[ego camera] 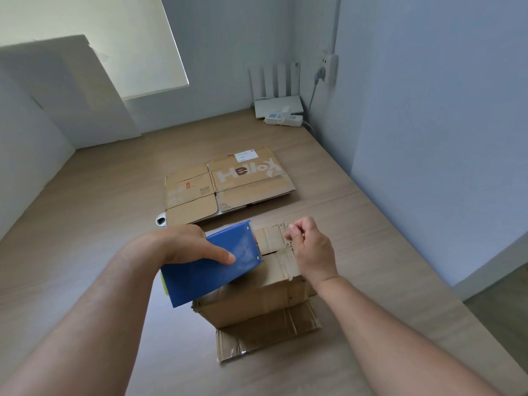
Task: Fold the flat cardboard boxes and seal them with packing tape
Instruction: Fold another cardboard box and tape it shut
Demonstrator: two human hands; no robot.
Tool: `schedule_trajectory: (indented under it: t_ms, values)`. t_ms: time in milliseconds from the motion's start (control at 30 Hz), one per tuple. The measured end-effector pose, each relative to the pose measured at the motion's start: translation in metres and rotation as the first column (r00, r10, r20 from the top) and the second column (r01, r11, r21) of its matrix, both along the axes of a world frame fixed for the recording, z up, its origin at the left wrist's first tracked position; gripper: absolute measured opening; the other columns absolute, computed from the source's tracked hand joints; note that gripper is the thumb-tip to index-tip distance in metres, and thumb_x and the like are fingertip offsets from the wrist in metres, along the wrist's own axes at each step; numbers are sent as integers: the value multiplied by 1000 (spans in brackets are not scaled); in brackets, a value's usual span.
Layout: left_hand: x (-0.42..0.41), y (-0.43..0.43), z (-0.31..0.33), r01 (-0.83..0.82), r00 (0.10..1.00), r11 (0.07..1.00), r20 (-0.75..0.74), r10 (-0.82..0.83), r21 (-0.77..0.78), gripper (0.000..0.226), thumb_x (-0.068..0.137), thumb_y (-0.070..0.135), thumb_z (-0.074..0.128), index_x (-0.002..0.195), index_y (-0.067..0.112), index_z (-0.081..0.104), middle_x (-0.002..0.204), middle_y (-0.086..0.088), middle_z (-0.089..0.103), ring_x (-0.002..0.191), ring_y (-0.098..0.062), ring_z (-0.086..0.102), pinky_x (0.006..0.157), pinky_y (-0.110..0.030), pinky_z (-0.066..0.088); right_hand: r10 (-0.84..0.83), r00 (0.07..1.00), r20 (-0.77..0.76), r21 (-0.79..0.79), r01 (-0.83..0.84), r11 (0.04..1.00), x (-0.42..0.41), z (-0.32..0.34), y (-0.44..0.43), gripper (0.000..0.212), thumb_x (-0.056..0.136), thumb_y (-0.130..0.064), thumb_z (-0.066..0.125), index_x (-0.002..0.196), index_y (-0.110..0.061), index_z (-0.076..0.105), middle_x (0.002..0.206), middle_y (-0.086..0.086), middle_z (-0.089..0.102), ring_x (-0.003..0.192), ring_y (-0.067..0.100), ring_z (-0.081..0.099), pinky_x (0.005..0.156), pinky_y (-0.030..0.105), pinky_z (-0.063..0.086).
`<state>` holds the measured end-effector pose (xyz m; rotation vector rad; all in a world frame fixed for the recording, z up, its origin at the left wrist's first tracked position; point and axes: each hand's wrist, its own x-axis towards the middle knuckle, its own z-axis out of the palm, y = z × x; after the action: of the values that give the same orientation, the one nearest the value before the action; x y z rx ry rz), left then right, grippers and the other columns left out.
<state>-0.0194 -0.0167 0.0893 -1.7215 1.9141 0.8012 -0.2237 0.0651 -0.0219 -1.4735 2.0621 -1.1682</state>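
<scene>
- Working on a pale wood-look surface (100,210) tucked into a corner with light blue walls (428,110). There's a bright patch of light up on the left.
- Big cardboard sheet (71,95) is leaning on the left wall.
- Far corner has a white router (278,102) with its antennas up, and a power strip (283,118) just in front of it. A wall socket (330,67) sits above with a plug in it.
- The flat boxes (228,184) (one says "Hello") lie in the middle, just past the one I'm on. Some round thing (161,220) pokes out from under their near left corner, can't tell what.
- The folded box (257,304) stands right in front of me, with one loose flap (265,332) spread on the surface toward me.
- My left hand (183,244) grips the blue tape dispenser (217,270) over the box's left side, thumb on its flat face. It hides that part of the top.
- My right hand (311,252) is over the far right of the box top, fingers curled with thumb against forefinger. Can't tell if anything's pinched in there.
</scene>
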Motion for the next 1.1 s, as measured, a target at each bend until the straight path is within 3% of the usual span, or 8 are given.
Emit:
schedule_trajectory:
  t_ms: [167,233,300,467,633,767,867,1100]
  values:
    - [-7,-13,1,-10,999,999,39,8,52,62,59,73,72,96,25,60,100,0,64,92,-20,62,90,-36,48,-98,977,191,110,78,991,-9,19,3,20,98,-25,46,84,-16,54,76,-8,63,69,2,54,55,17,37]
    - [-10,-16,0,-3,998,997,55,-1,80,62,59,72,73,97,25,60,101,0,64,92,-20,62,90,-35,48,-199,945,261,124,171,977,-17,20,12,21,96,-20,49,77,-13,54,68,-6,59,59,5,51,48,11,35]
    - [-13,-18,-1,11,998,995,62,-17,97,61,60,70,73,98,25,60,101,0,64,93,-20,62,90,-36,48,-250,893,374,155,205,966,-27,18,21,23,92,-16,53,70,-11,53,63,-2,57,54,13,49,49,17,40]
    - [-17,-19,-2,52,994,994,92,-61,99,60,60,71,72,97,25,61,100,0,65,92,-20,63,93,-37,49,-220,832,510,245,105,964,-33,13,30,25,92,-15,55,68,-9,52,64,4,55,43,13,44,45,24,45]
    - [-16,-19,-1,57,994,992,89,-67,110,60,61,71,72,98,24,60,102,0,65,94,-21,63,96,-39,48,-188,790,583,191,92,977,-31,9,26,21,93,-12,55,72,-8,54,64,4,54,40,9,43,46,27,47]
    - [-17,-18,0,62,995,992,75,-70,113,57,63,69,72,96,25,59,101,0,64,94,-20,62,96,-38,48,-102,712,695,140,5,990,-22,7,24,21,92,-10,56,72,-6,56,62,3,53,40,7,41,45,23,40]
    - [-19,-16,0,72,994,990,70,-81,119,53,66,67,71,95,24,59,100,0,63,92,-19,62,94,-36,48,-105,756,646,164,-3,986,-15,6,23,25,92,-13,57,68,-8,56,58,1,52,40,2,42,45,18,36]
    - [-20,-14,-1,83,994,990,65,-91,117,51,68,67,70,94,24,58,99,1,63,91,-18,61,91,-34,47,-165,841,515,208,64,976,-10,-1,24,26,90,-21,61,69,-6,61,53,-3,51,51,13,49,52,26,38]
